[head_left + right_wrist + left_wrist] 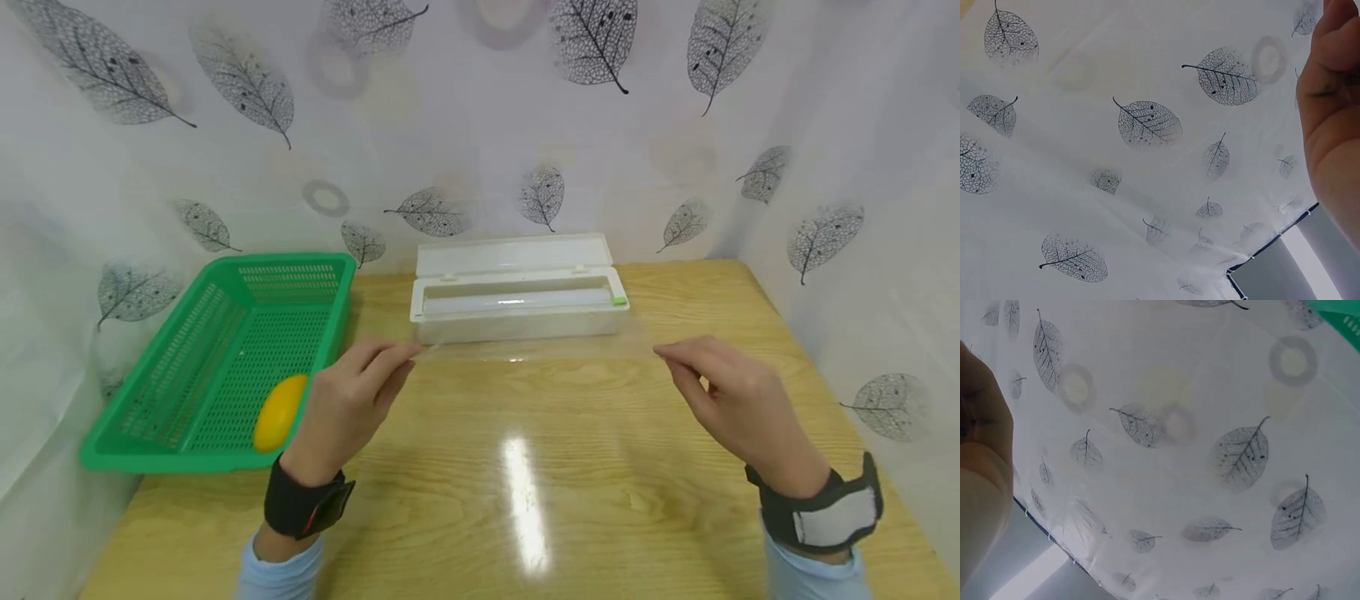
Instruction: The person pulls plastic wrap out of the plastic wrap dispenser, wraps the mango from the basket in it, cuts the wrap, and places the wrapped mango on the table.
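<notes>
A sheet of clear cling film point(517, 360) is stretched between both hands, its front edge showing as a thin glinting line. My left hand point(348, 400) pinches its left corner between thumb and fingertips, and my right hand point(738, 396) pinches the right corner. Behind the film stands a white cling film box point(517, 327) with its lid point(513, 254) tipped back and a film roll point(517, 301) inside. A green slider point(618, 301) sits at the box's right end. Each wrist view catches only part of a hand point(985, 444) at its edge; the fingertips are hidden there.
To the left, a green plastic basket point(341, 304) rests on the wooden table point(450, 500), holding a yellow mango-like fruit point(279, 412) partly behind my left hand. A leaf-patterned white curtain point(465, 125) encloses the back and sides.
</notes>
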Demonstrator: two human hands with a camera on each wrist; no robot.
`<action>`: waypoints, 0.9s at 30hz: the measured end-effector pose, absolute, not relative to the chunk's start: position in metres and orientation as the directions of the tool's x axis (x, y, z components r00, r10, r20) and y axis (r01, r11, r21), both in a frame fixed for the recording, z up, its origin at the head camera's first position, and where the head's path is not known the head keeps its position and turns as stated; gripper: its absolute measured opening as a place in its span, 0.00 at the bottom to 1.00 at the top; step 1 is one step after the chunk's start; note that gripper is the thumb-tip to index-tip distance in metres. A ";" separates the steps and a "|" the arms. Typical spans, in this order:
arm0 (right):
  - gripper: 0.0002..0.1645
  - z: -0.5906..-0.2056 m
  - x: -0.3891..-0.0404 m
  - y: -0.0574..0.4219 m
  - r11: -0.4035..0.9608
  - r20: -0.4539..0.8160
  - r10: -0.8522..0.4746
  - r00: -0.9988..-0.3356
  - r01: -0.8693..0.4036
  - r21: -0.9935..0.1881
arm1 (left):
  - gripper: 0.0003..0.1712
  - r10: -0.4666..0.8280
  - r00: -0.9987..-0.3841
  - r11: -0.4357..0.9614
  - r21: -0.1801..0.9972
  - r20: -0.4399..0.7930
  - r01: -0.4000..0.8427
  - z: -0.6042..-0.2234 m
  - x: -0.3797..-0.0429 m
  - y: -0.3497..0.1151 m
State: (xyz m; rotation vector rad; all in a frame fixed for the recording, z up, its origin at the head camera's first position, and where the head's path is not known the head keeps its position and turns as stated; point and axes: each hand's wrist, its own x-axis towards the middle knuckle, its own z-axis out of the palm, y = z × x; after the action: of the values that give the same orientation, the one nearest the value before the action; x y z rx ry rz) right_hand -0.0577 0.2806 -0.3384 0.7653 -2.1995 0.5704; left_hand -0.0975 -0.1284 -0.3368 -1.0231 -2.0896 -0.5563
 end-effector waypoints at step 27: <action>0.14 -0.426 -0.031 0.272 0.773 0.335 -0.498 -0.800 -0.585 -0.246 | 0.01 0.744 -0.532 0.599 -0.051 0.404 0.799 -0.432 -0.070 -0.142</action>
State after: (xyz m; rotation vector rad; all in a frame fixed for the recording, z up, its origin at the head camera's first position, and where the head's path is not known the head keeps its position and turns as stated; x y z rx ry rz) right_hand -0.0305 0.2720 -0.4263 0.8449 -2.7171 0.4977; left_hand -0.0699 -0.1421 -0.4322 -1.2393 -2.4437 -0.1965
